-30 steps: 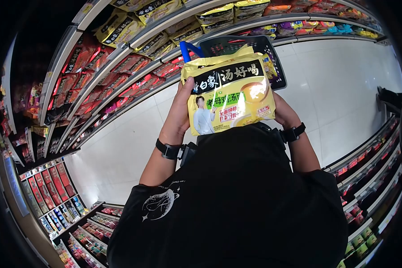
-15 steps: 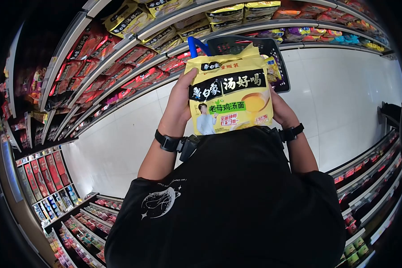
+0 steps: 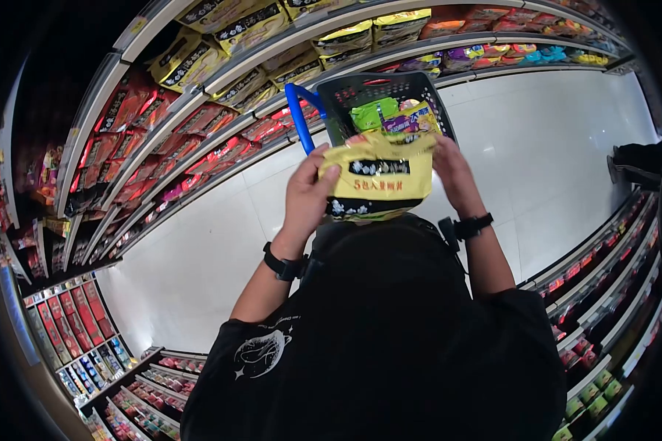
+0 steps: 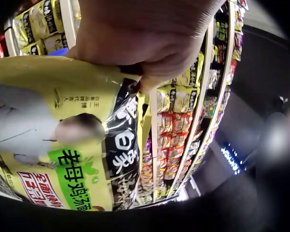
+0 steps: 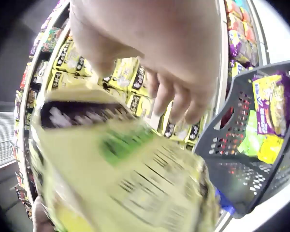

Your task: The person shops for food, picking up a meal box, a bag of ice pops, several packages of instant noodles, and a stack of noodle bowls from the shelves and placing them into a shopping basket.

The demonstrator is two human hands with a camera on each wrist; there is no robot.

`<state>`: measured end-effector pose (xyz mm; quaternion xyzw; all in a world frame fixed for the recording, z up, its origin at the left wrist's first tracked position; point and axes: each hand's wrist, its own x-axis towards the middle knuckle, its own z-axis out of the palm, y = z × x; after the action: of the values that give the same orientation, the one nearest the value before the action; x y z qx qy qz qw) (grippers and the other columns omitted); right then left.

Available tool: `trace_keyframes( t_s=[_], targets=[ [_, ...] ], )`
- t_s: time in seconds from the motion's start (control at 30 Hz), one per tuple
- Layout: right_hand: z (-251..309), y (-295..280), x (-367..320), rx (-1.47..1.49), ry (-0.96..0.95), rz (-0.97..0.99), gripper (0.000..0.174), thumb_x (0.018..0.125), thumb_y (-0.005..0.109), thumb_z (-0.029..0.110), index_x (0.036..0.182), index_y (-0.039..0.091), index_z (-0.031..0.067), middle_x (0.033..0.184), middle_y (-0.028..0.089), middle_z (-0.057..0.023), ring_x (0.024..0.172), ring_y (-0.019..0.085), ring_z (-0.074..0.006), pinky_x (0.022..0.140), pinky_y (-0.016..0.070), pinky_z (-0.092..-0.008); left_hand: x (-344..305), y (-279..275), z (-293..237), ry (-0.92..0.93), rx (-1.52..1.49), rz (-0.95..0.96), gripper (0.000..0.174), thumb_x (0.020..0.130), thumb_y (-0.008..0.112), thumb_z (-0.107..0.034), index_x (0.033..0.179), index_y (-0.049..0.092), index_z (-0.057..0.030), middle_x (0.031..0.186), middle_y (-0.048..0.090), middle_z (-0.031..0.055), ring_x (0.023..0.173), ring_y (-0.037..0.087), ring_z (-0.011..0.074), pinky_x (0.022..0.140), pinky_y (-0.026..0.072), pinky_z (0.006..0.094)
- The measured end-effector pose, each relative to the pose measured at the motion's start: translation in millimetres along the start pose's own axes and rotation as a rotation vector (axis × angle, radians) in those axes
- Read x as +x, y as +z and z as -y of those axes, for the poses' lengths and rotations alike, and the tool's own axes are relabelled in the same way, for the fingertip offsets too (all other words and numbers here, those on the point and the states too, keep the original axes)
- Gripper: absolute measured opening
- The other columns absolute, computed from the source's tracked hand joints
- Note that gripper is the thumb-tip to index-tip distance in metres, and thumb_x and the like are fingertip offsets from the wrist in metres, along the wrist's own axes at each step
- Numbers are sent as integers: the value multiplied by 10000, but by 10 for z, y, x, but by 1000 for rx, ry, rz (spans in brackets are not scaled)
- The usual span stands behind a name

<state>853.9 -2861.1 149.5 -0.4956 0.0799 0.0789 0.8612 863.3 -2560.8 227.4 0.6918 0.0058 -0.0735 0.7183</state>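
A yellow multipack bag of instant noodles [image 3: 379,173] is held in front of the torso, its sealed top side tipped up toward the head camera. My left hand [image 3: 309,191] grips its left upper edge, thumb on the near side. In the left wrist view that hand [image 4: 150,36] covers the bag's upper corner, above the front print [image 4: 75,169]. My right hand [image 3: 457,176] is at the bag's top right corner. From the right wrist, its fingers [image 5: 176,101] hang loosely curled above the bag's blurred printed back [image 5: 130,169], with a gap between them.
Just beyond the bag stands a dark grey shopping basket [image 3: 338,88] with a blue handle [image 3: 300,117], holding a green packet [image 3: 374,112] and a purple-and-yellow packet [image 3: 412,119]. Shelves of yellow noodle bags [image 3: 250,29] and red packs [image 3: 125,99] line the far side; pale floor tiles [image 3: 537,162] lie between shelves.
The bag has tipped from showing its front to showing its top, lower in view. My right hand has shifted from its side to the upper corner. More of the basket's contents now shows.
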Motion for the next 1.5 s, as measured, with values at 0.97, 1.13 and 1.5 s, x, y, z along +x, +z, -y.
trace_keyframes(
  t_s=[0.97, 1.13, 1.5],
  targets=[
    [411, 115, 216, -1932, -85, 461, 137, 809, 579, 197, 790, 688, 115, 818, 666, -60, 807, 653, -270, 673, 534, -400, 732, -291, 632, 133, 952, -309, 681, 820, 738, -160, 1361, 372, 34, 1163, 596, 267, 1069, 601, 413, 889, 495, 471],
    [156, -75, 575, -1913, -137, 335, 182, 833, 561, 206, 748, 678, 95, 824, 677, -107, 791, 661, -316, 693, 536, -428, 774, -327, 983, -201, 872, -189, 541, 894, 620, -161, 1282, 285, 11, 1016, 624, 305, 850, 645, 479, 723, 514, 548],
    [-1087, 115, 1598, -1694, -361, 249, 272, 889, 552, 257, 786, 657, 28, 855, 664, -192, 825, 635, -390, 764, 508, -495, 763, -311, 900, -217, 893, -191, 461, 911, 604, -164, 1200, 288, 6, 984, 625, 308, 849, 641, 488, 721, 509, 547]
  ],
)
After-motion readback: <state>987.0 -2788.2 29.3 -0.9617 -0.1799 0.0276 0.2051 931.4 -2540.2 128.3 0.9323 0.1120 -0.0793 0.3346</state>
